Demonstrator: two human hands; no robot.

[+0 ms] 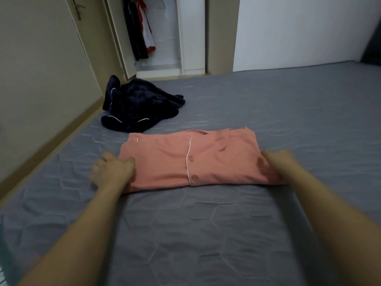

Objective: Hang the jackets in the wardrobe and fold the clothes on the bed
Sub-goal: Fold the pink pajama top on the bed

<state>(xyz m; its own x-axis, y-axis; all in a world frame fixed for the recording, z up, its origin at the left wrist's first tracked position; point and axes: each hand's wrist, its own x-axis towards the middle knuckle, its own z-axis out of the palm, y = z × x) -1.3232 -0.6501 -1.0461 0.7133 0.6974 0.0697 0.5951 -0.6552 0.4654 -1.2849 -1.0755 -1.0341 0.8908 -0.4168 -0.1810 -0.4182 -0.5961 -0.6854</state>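
A pink button-up top (185, 157) with white piping lies folded into a wide rectangle in the middle of the grey bed (206, 223). My left hand (112, 170) grips its left edge with the thumb on top of the cloth. My right hand (276, 159) holds its right edge, and the fingers are hidden under the fabric. A dark navy garment (136, 106) with white piping lies crumpled at the bed's far left. In the open wardrobe (162, 38) hang a black jacket (134, 32) and a red and white jacket (147, 27).
A beige wall (41, 79) runs along the bed's left side. A wardrobe door (121, 38) stands open beyond the navy garment. A white wall (299, 32) closes off the far right.
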